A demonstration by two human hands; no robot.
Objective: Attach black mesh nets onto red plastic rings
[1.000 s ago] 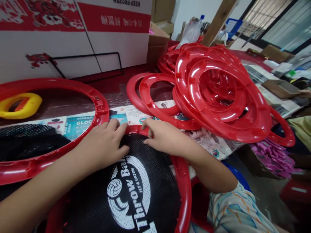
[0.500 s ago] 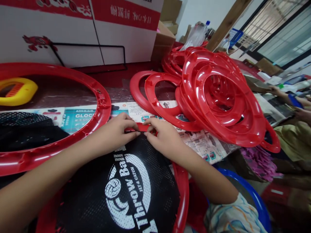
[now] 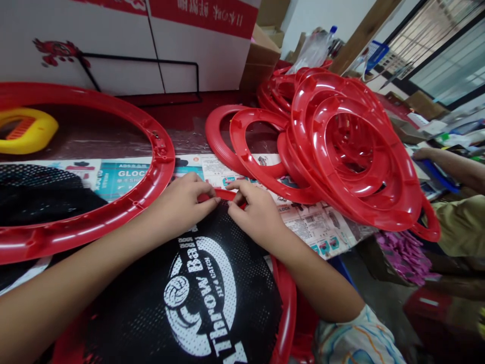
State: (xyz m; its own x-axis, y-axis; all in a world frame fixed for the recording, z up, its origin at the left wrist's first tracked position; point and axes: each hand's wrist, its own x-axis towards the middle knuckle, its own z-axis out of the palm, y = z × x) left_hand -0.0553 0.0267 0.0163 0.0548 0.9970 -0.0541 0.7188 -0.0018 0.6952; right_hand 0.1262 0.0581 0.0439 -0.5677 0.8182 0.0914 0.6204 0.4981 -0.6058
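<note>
A black mesh net [image 3: 250,283] with white "Throw Ball" lettering lies across a red plastic ring [image 3: 286,298] in front of me. At the far edge of that ring, my left hand [image 3: 185,202] pinches the net's border between thumb and fingers. Close beside it on the right, my right hand [image 3: 255,212] is closed in a similar pinch on the same border. A small gap separates the fingertips, and red rim shows behind them. Exactly how the border sits on the rim is hidden by my fingers.
A large red ring [image 3: 164,151] lies to the left, with a yellow plastic piece [image 3: 45,132] inside. Several red rings [image 3: 401,187] are heaped at the right on printed sheets [image 3: 303,222]. Behind stand a white-and-red box [image 3: 212,60] and a black wire frame [image 3: 140,59]. Another person's arm [image 3: 454,164] is at far right.
Both hands stay pinched at the net's far border with only slight finger movement. The view has shifted a little. The other person's arm at right has moved, and less of the blue rim below shows.
</note>
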